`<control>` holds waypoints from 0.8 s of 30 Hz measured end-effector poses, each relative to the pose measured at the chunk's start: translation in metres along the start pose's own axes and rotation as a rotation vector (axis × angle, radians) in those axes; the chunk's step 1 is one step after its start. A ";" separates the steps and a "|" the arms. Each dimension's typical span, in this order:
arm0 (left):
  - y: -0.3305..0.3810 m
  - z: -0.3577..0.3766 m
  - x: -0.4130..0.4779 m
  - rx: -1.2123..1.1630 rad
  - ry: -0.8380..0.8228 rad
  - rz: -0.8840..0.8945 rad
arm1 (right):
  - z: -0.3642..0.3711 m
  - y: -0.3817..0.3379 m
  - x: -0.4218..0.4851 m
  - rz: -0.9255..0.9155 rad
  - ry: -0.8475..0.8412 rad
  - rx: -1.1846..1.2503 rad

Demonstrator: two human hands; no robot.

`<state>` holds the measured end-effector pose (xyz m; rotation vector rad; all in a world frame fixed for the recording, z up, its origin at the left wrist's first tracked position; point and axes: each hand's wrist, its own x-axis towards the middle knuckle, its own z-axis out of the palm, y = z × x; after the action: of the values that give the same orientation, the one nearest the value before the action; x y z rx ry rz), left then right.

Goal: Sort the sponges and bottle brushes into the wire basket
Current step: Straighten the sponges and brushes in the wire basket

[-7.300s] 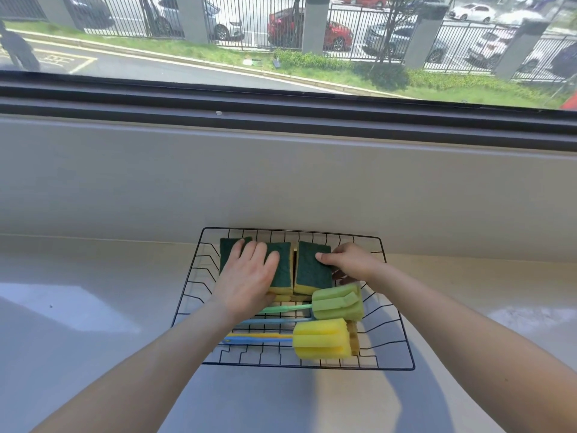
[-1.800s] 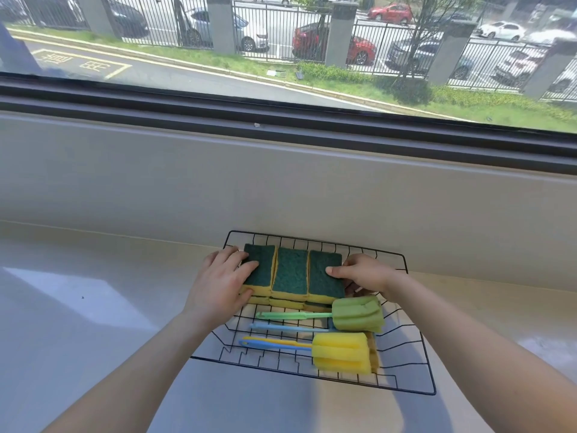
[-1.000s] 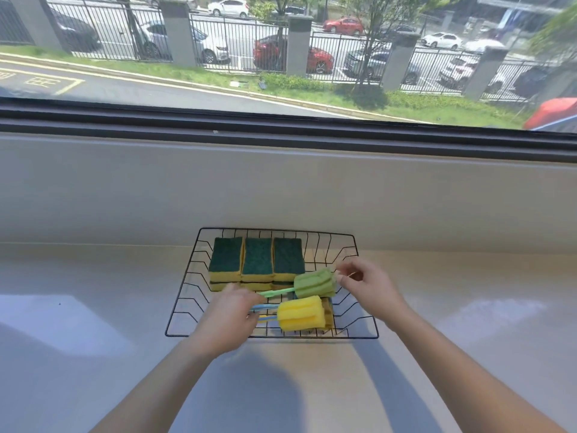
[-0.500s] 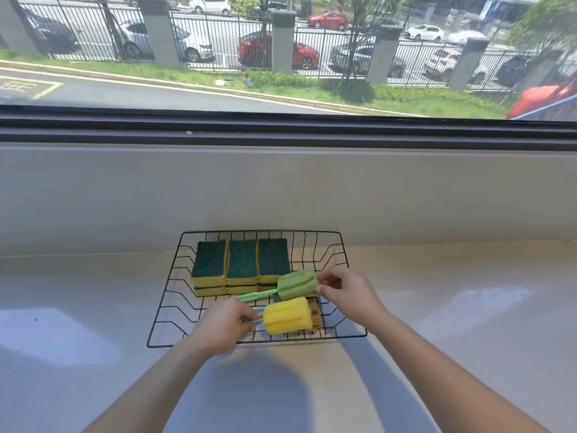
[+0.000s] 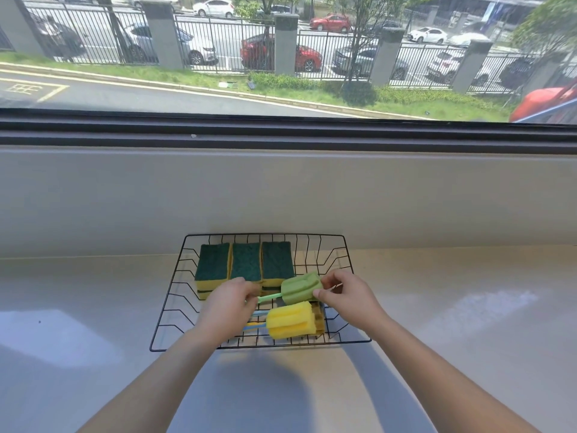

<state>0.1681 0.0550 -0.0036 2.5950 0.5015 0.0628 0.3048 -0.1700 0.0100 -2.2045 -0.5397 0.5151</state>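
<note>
Right hand (image 5: 347, 296) pinches green brush (image 5: 300, 289)

Sponges (image 5: 246, 260) in row at basket (image 5: 265, 235) rear-left; bottle brushes (image 5: 292, 320) in front, heads pointing right.

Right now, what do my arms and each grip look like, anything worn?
The left forearm and right forearm are bare up to the frame edge: no sleeves, watch or bracelet. The left grip and right grip are bare hands, no gloves; no rings on the fingers that show.
</note>
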 end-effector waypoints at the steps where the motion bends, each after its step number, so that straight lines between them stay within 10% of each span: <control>1: 0.003 0.002 0.003 0.115 -0.003 0.049 | 0.000 0.000 0.001 0.003 0.001 0.004; 13: 0.004 0.018 0.019 0.420 -0.082 0.083 | 0.009 0.005 0.002 -0.047 0.037 0.027; 24: -0.018 -0.001 -0.011 -0.157 -0.169 -0.113 | 0.003 0.011 0.000 -0.012 0.033 0.036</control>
<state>0.1521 0.0657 -0.0111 2.3890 0.5571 -0.1484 0.3054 -0.1747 -0.0007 -2.1706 -0.5227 0.4778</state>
